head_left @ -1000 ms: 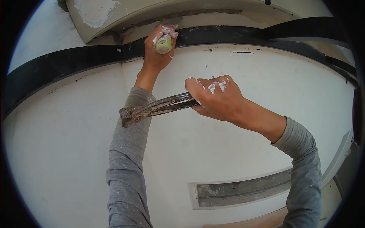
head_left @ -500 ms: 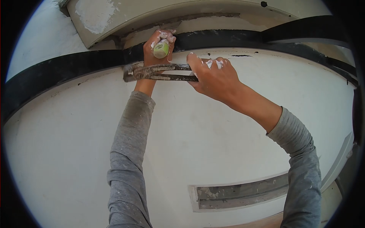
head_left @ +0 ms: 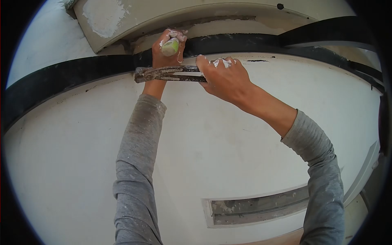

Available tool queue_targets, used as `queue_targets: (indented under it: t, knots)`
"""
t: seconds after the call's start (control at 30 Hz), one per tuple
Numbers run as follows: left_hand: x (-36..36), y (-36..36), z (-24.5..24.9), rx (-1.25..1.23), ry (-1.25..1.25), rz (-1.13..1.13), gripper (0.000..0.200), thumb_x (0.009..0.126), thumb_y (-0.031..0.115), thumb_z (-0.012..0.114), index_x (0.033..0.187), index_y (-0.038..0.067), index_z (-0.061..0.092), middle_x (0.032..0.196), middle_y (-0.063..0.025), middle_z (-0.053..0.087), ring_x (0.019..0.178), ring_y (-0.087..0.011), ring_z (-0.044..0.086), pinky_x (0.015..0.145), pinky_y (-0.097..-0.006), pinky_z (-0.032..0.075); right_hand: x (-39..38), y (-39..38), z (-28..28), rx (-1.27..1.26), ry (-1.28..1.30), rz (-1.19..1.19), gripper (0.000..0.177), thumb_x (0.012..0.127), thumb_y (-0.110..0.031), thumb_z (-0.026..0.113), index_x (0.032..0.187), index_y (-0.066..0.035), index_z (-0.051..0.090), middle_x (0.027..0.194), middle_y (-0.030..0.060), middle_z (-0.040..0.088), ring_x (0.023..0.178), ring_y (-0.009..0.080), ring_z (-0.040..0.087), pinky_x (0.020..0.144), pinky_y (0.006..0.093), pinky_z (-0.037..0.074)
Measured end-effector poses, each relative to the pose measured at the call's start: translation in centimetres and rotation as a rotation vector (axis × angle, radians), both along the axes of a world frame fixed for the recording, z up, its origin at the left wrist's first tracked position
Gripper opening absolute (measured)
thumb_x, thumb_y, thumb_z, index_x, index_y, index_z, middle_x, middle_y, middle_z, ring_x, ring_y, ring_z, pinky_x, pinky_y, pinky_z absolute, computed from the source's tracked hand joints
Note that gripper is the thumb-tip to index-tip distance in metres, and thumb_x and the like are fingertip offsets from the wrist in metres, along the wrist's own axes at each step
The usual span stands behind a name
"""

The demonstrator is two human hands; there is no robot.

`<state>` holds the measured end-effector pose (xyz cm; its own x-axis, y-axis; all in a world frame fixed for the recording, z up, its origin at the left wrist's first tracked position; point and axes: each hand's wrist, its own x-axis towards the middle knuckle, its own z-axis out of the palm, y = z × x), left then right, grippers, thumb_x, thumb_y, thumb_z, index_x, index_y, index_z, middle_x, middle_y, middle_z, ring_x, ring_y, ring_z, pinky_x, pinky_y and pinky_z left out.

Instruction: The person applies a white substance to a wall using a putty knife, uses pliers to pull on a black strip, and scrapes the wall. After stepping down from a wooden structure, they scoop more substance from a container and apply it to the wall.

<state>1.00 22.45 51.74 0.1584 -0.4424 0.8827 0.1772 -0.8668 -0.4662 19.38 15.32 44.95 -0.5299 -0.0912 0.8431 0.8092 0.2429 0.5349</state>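
My left hand (head_left: 165, 51) is closed around a tool with a pale green handle end (head_left: 170, 47), held up against the black band (head_left: 73, 75) that runs across the white surface. My right hand (head_left: 222, 77), flecked with white plaster, grips the handles of rusty pincers (head_left: 165, 74). The pincers lie level, their head pointing left and crossing my left wrist just below the green handle. Both arms wear grey sleeves.
A wide white plastered surface (head_left: 212, 143) fills most of the view. Above the black band sits a beige panel (head_left: 122, 18) with chipped plaster patches. A long recessed slot (head_left: 257, 204) lies at the lower right. Dark edges frame the far right.
My right hand has lifted the pincers from mid-surface up to the black band, now level across my left wrist. My left hand with the green-handled tool stayed in place.
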Motion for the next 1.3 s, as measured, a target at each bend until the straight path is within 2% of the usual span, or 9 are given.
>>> queue_targets:
  t: [0.1,0.2,0.23,0.3,0.37,0.57,0.6,0.7,1.3]
  knots:
    - [0.1,-0.2,-0.7,-0.017,-0.022,0.046,0.009,0.085,-0.003,0.066,0.087,0.004,0.059,0.088,-0.0068,0.065,0.085,-0.0150,0.065,0.077,-0.0266,0.050,-0.4,-2.4,-3.1,-0.014,-0.015,0.068,0.039,0.075,-0.020,0.078,0.101,-0.002,0.056,0.073,0.0126,0.067,0.060,0.0292,0.067,0.053,0.0369,0.052]
    - [0.3,-0.4,-1.3,0.038,-0.053,0.138,0.009,0.086,-0.002,0.065,0.086,0.003,0.058,0.086,-0.0065,0.064,0.086,-0.0166,0.065,0.079,-0.0277,0.050,0.2,-1.5,-2.5,0.324,-0.162,0.483,0.036,0.069,-0.014,0.074,0.101,-0.002,0.063,0.064,0.0106,0.066,0.054,0.0246,0.066,0.048,0.0355,0.049]
    - [0.5,-0.2,-1.3,0.035,-0.051,0.131,0.009,0.086,-0.002,0.065,0.086,0.003,0.058,0.086,-0.0065,0.064,0.086,-0.0166,0.065,0.079,-0.0277,0.050,0.9,-0.2,-1.2,0.321,-0.161,0.476,0.036,0.069,-0.014,0.074,0.101,-0.002,0.063,0.064,0.0106,0.066,0.054,0.0246,0.066,0.048,0.0355,0.049]
    - [0.5,0.7,-1.5,0.020,-0.030,0.061,0.008,0.090,0.001,0.064,0.087,0.002,0.056,0.088,-0.0042,0.062,0.081,-0.0112,0.054,0.080,-0.0234,0.045,1.5,0.1,0.3,-0.067,0.039,-0.028,0.038,0.069,-0.014,0.075,0.103,-0.001,0.062,0.063,0.0098,0.065,0.054,0.0246,0.066,0.049,0.0356,0.050]
    - [0.2,0.7,-0.3,0.115,-0.013,0.018,0.009,0.090,0.001,0.064,0.087,0.002,0.056,0.087,-0.0042,0.061,0.079,-0.0113,0.053,0.079,-0.0231,0.045,1.5,-0.7,-0.2,-0.094,0.032,0.045,0.037,0.073,-0.019,0.079,0.092,-0.005,0.051,0.062,0.0098,0.062,0.057,0.0317,0.064,0.057,0.0417,0.052]
    - [0.4,0.1,-1.1,0.071,-0.023,0.048,0.011,0.086,-0.002,0.067,0.086,0.003,0.057,0.085,-0.0053,0.064,0.084,-0.0124,0.063,0.081,-0.0270,0.050,1.0,-2.9,-3.6,-0.002,-0.066,0.265,0.038,0.070,-0.019,0.080,0.089,-0.007,0.050,0.060,0.0042,0.061,0.047,0.0245,0.059,0.053,0.0354,0.049]
    - [0.3,0.2,-0.8,0.078,-0.026,0.048,0.011,0.086,-0.002,0.067,0.086,0.003,0.057,0.085,-0.0053,0.064,0.084,-0.0124,0.063,0.081,-0.0270,0.050,1.0,-2.4,-3.7,0.078,-0.112,0.353,0.038,0.069,-0.015,0.074,0.103,-0.003,0.062,0.069,0.0086,0.068,0.055,0.0276,0.066,0.047,0.0351,0.048]
    - [0.7,0.5,-1.2,0.030,-0.059,0.063,0.011,0.089,0.003,0.066,0.087,0.001,0.056,0.087,-0.0046,0.062,0.076,-0.0111,0.054,0.076,-0.0238,0.046,1.2,1.8,-0.3,0.072,0.049,0.003,0.030,0.071,-0.010,0.070,0.099,-0.004,0.063,0.068,0.0086,0.067,0.055,0.0279,0.065,0.046,0.0363,0.048]
    - [2.7,-0.2,-2.1,0.081,-0.009,0.146,0.012,0.085,-0.003,0.067,0.089,0.002,0.056,0.089,-0.0073,0.063,0.085,-0.0186,0.062,0.079,-0.0278,0.049,5.7,-3.6,-7.9,-0.260,0.001,0.111,0.034,0.069,-0.018,0.079,0.089,-0.005,0.055,0.054,0.0028,0.059,0.044,0.0195,0.060,0.044,0.0304,0.046]
